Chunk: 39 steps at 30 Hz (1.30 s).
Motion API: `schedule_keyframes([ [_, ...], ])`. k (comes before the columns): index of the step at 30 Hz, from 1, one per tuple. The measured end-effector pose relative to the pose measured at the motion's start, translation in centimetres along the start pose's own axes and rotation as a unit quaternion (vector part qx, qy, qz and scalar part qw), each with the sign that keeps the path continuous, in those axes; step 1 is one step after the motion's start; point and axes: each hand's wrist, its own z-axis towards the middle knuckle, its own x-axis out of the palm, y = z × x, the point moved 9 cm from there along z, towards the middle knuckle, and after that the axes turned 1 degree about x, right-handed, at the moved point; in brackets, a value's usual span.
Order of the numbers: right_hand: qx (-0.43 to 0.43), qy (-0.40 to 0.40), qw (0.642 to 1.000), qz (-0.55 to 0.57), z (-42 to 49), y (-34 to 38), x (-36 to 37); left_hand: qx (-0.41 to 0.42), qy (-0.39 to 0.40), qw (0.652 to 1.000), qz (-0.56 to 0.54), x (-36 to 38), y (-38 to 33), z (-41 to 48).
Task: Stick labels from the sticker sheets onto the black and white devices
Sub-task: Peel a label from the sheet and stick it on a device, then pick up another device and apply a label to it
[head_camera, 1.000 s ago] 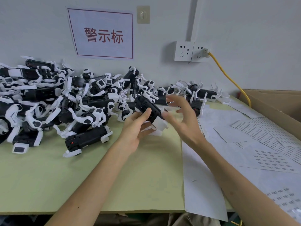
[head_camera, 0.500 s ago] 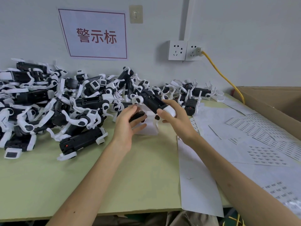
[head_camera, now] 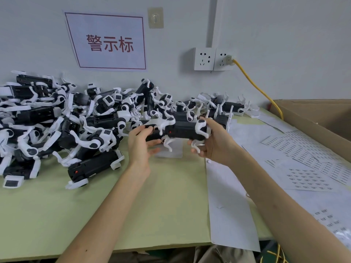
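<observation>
Holding one black and white device [head_camera: 182,130] lengthwise in the air, just above the green table [head_camera: 161,205] and just in front of the big pile of devices [head_camera: 57,126]. Gripping its right end with the right hand [head_camera: 214,144], fingers curled round the white leg part. Pinching its left end with the left hand [head_camera: 141,143], thumb on top, fingers underneath. Cannot see any label on the fingers, so probably turning the body to find the face for the label.

To do this step well: hold the black body level and steady with one hand only, and free the other for peeling. Avoid pulling on the thin white legs, likely easy to bend. Turn the flat black side up before reaching to the sticker sheets [head_camera: 303,154], spread on the table to the right, well apart from the device. Peel by a corner, lay one edge first, then press flat from the middle outward.

Readable writing: on the wall sign [head_camera: 109,42], three red characters, 警示标, inside a red frame. On the sheets, only rows of small dark print, too small to read. On the held device, one small red mark and no legible brand.
</observation>
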Motion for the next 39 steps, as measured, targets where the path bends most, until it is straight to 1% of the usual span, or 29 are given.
schedule_keyframes([
  [1, 0.001, -0.016, 0.999, 0.032, -0.1, 0.4, -0.4, 0.003, -0.012, 1.000, 0.008, -0.3, 0.0, 0.1],
  [2, -0.025, -0.032, 0.996, 0.074, -0.2, 1.3, -1.1, 0.004, -0.020, 1.000, 0.014, -0.6, 0.0, 0.3],
  [3, -0.082, -0.045, 0.988, 0.122, -0.6, 2.8, -2.1, 0.003, -0.024, 1.000, 0.017, -0.7, 0.1, 0.3],
  [4, -0.155, -0.065, 0.969, 0.180, -1.2, 4.6, -3.6, 0.000, -0.026, 1.000, 0.017, -0.8, 0.1, 0.4],
  [5, -0.233, -0.059, 0.932, 0.271, -1.9, 6.3, -5.4, -0.003, -0.024, 1.000, 0.013, -0.8, 0.2, 0.4],
  [6, -0.276, -0.035, 0.879, 0.388, -2.9, 7.1, -7.1, -0.007, -0.018, 1.000, 0.010, -0.7, 0.3, 0.4],
  [7, -0.301, -0.001, 0.819, 0.488, -3.7, 7.6, -8.7, -0.011, -0.007, 1.000, 0.007, -0.5, 0.4, 0.4],
  [8, -0.321, 0.010, 0.775, 0.543, -4.3, 7.8, -10.7, -0.015, 0.004, 1.000, 0.003, -0.2, 0.4, 0.4],
  [9, -0.320, -0.004, 0.765, 0.559, -4.5, 7.7, -12.3, -0.019, 0.014, 1.000, -0.001, 0.1, 0.5, 0.3],
  [10, -0.312, -0.019, 0.777, 0.547, -4.5, 7.4, -13.1, -0.025, 0.023, 0.999, -0.007, 0.4, 0.6, 0.2],
  [12, -0.278, -0.085, 0.813, 0.504, -3.7, 5.7, -13.9, -0.044, 0.039, 0.998, -0.009, 1.0, 1.0, -0.1],
  [14, -0.236, -0.138, 0.847, 0.455, -2.6, 4.3, -13.3, -0.046, 0.042, 0.998, 0.006, 1.2, 1.0, -0.3],
  [16, -0.207, -0.171, 0.877, 0.399, -1.8, 3.5, -12.4, -0.006, 0.009, 0.998, 0.054, 0.6, 0.3, -0.4],
  [17, -0.200, -0.175, 0.890, 0.371, -1.5, 3.5, -11.9, 0.023, -0.010, 0.997, 0.077, 0.3, -0.2, -0.4],
  [19, -0.189, -0.173, 0.911, 0.324, -1.0, 3.4, -11.0, 0.071, -0.036, 0.993, 0.086, -0.2, -1.1, -0.3],
  [20, -0.187, -0.169, 0.918, 0.307, -0.8, 3.4, -10.7, 0.082, -0.044, 0.993, 0.076, -0.5, -1.5, -0.3],
  [21, -0.185, -0.164, 0.922, 0.298, -0.6, 3.3, -10.4, 0.081, -0.053, 0.994, 0.057, -0.9, -1.7, -0.2],
  [22, -0.183, -0.161, 0.925, 0.292, -0.5, 3.3, -10.2, 0.063, -0.061, 0.996, 0.021, -1.3, -1.6, 0.0],
  [24, -0.183, -0.155, 0.926, 0.293, -0.3, 3.3, -10.0, -0.009, -0.060, 0.995, -0.085, -1.6, -0.9, 0.1],
  [26, -0.181, -0.157, 0.926, 0.291, -0.3, 3.2, -9.9, -0.051, -0.047, 0.986, -0.150, -1.4, -0.4, 0.2],
  [32, -0.182, -0.170, 0.925, 0.287, -0.4, 3.1, -10.0, -0.058, -0.021, 0.973, -0.225, -1.3, -0.9, 0.3],
  [39, -0.184, -0.165, 0.928, 0.280, -0.2, 3.1, -9.7, -0.068, -0.021, 0.933, -0.354, -2.2, -1.6, 0.7],
])
